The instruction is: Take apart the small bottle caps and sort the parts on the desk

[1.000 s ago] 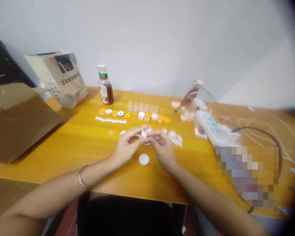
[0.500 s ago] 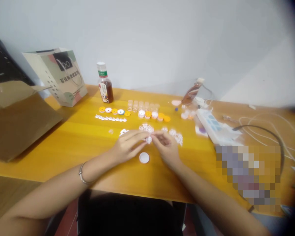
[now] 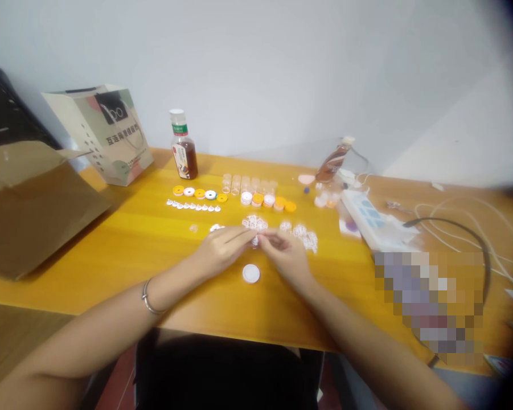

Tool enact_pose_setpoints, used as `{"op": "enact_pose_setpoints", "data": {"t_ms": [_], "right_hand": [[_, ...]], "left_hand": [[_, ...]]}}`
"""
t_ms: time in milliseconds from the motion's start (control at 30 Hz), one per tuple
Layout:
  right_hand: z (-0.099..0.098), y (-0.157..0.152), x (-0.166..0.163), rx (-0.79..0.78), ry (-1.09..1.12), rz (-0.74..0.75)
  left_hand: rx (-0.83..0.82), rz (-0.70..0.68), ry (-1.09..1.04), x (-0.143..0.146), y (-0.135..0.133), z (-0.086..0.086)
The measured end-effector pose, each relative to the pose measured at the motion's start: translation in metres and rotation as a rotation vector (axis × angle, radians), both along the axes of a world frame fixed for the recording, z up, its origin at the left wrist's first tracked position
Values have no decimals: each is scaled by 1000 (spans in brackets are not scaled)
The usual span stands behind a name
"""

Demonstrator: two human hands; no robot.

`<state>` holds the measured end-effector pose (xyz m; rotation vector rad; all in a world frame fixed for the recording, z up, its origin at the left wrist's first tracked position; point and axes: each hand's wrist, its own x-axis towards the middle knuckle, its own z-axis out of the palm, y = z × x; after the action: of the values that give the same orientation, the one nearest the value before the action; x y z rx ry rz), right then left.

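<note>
My left hand (image 3: 222,249) and my right hand (image 3: 287,256) meet over the middle of the table, fingertips pinched together. Between them is a small white plastic piece (image 3: 255,241), partly hidden and too blurred to make out fully. Just below lies a round white lid (image 3: 251,274), touched by neither hand. Loose white openwork pieces (image 3: 255,222) are heaped right behind my fingers, and another heap of white pieces (image 3: 306,239) spreads beyond my right hand. A few white pieces (image 3: 217,228) peek out behind my left hand.
Farther back stand a row of small white parts (image 3: 193,206), yellow and white rings (image 3: 200,193), stacked yellow and white caps (image 3: 268,201) and clear cups (image 3: 246,184). A drink bottle (image 3: 184,151), paper bag (image 3: 115,136), cardboard box (image 3: 38,205) and power strip (image 3: 365,213) surround them.
Both hands have shifted slightly left with the small white piece still between the fingertips. The lid and the rows of parts stay where they were.
</note>
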<state>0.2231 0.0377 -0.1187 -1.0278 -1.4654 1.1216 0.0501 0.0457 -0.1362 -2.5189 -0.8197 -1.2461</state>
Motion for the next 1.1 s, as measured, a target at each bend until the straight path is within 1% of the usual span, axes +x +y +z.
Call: {"op": "enact_pose_setpoints", "data": {"t_ms": [100,167,267,367,433,500,567,633,700,767,833,900,1000,1100], "right_hand": [[0,0,-1,-16,15,11],[1,-1,-2,0,-5,21],[4,-3,-2,29,-66,27],[7,-3,-1,36,-93,2],[8,-2,0,24,-88,-2],[8,1,1,-8,-70,10],[7,4,2,-48,-43,25],[6,6,2,-65,-11,37],[3,6,3,-45,20,50],[1,4,4,16,32,61],[-1,2,6,120,12,71],[-2,1,9,258,-44,76],[-2,1,12,472,-170,95],[-1,1,14,614,-284,117]], "left_hand": [[45,23,52,0,0,0],[45,26,58,1,1,-1],[36,27,32,2,1,-3],[24,23,6,4,0,-4],[-30,0,-31,4,-1,-3],[-140,-53,-106,4,-1,0],[-302,-107,-215,5,-1,1],[-510,-148,-346,6,1,2],[-737,-192,-487,7,2,3],[-908,-249,-621,9,3,3],[-998,-302,-719,10,3,4],[-1043,-344,-775,10,4,6],[-1079,-382,-797,9,4,9],[-1084,-392,-782,7,3,12]]}}
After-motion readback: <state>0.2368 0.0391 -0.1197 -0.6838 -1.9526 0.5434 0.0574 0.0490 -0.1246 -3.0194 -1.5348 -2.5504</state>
